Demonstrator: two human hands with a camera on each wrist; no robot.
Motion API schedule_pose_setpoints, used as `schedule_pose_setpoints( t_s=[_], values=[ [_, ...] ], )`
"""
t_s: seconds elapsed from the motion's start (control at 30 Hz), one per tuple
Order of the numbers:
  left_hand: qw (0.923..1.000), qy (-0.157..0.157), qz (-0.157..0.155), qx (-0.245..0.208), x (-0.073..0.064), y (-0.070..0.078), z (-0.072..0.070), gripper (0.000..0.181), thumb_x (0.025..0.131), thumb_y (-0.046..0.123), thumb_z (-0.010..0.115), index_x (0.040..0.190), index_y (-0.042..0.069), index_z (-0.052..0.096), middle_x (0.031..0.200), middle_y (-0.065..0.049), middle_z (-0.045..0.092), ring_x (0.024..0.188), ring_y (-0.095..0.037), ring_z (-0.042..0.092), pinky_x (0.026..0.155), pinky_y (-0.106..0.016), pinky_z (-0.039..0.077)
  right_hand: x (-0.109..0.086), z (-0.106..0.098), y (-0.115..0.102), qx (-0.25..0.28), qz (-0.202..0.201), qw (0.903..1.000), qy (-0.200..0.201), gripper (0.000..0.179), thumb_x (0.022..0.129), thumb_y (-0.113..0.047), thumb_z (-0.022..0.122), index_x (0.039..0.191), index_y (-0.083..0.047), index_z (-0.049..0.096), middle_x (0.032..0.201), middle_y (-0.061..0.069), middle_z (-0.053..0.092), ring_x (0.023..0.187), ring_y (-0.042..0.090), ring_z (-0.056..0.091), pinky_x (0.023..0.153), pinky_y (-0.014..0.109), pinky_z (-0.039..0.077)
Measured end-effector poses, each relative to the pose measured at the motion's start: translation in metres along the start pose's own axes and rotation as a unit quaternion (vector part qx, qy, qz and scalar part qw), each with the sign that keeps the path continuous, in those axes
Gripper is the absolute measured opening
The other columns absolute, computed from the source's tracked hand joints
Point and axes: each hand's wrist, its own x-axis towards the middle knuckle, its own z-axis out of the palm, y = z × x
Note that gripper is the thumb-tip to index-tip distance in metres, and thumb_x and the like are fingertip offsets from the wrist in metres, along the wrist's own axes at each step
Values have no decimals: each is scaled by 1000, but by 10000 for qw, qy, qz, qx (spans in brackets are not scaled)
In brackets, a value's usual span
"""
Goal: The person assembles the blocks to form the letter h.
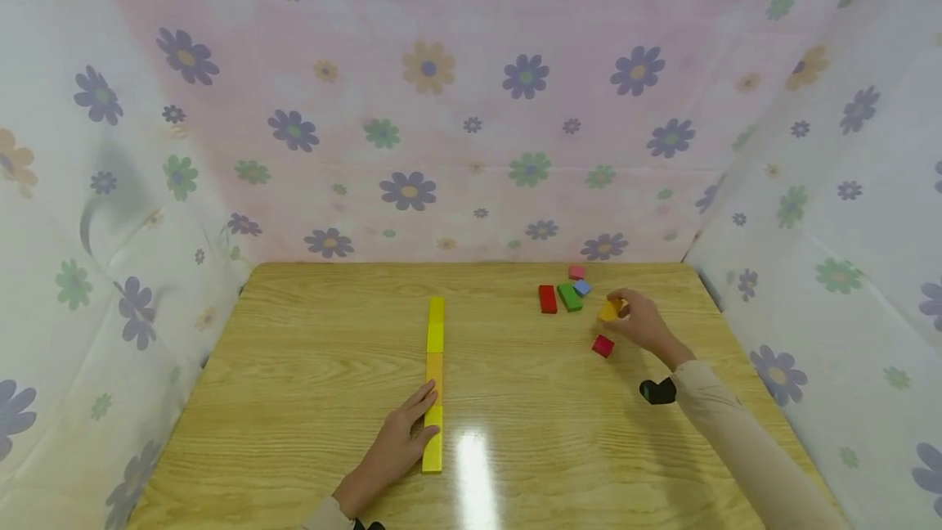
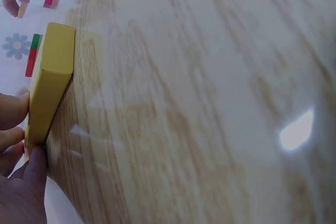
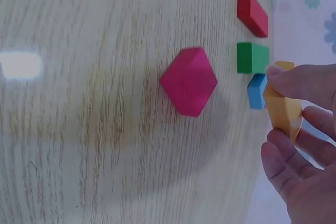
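A straight row of yellow blocks [image 1: 432, 455] with an orange block [image 1: 435, 366] in it runs away from the person on the table. My left hand [image 1: 396, 444] rests at the row's left side, fingers nearly straight, fingertips on the orange block and thumb on the nearest yellow one. In the left wrist view, the end of a yellow block [image 2: 56, 51] stands close to those fingers. At the right, my right hand [image 1: 646, 324] pinches an orange angular block [image 3: 283, 109] between thumb and fingers. Close by this hand lies a dark red block [image 1: 603, 346].
Left of the right hand lie a red block [image 1: 548, 299], a green block [image 1: 569, 297], a blue block [image 1: 582, 288] and a pink block [image 1: 577, 272]. Flowered cloth [image 1: 478, 105] walls the wooden table [image 1: 316, 334] at the back and both sides.
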Motion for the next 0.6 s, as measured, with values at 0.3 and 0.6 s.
schedule_pose_setpoints(
  t_s=[0.3,0.6],
  values=[
    [10000,50,36,38,1,1,0,54,93,14,61,139,-6,41,151,-12,31,135,-32,31,102,-47,36,-10,7,-24,87,-568,9983,-37,50,77,-7,77,119,7,56,111,22,59,86,34,57,60,31,50],
    [9997,81,177,147,1,1,0,54,93,13,61,139,-6,42,150,-15,32,134,-34,33,100,-47,39,-18,14,-40,181,-887,9958,-139,50,75,-4,78,119,7,56,108,19,60,85,30,58,58,27,50]
  ],
)
